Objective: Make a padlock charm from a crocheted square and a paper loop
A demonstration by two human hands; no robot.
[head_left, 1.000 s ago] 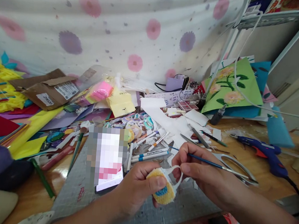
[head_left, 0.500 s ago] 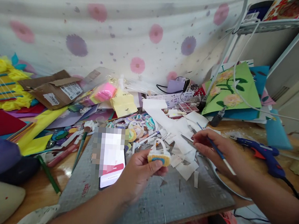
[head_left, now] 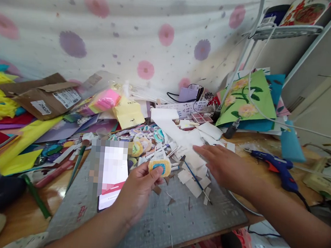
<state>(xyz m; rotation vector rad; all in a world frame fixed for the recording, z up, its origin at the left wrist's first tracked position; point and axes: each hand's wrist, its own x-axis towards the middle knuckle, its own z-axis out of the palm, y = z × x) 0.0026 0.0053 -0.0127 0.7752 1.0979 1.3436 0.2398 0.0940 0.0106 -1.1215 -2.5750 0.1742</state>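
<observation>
My left hand (head_left: 137, 192) pinches a small yellow knitted piece with a blue centre and a white loop handle (head_left: 160, 165), held just above the grey cutting mat (head_left: 169, 220). My right hand (head_left: 222, 164) lies flat with fingers stretched over a heap of white paper scraps (head_left: 193, 156). A thin blue-handled paintbrush (head_left: 197, 180) lies on the scraps beside that hand, free of the fingers.
A phone (head_left: 111, 173) lies on the mat's left part. A blue glue gun (head_left: 276, 167) rests at the right on the wooden table. Stickers, pens, coloured paper, a cardboard box (head_left: 45, 97) and a green flower card (head_left: 247, 100) crowd the back.
My right hand has let go of the paintbrush, which now lies on the scraps, and has opened flat. My left hand moved the knitted piece forward, away from me.
</observation>
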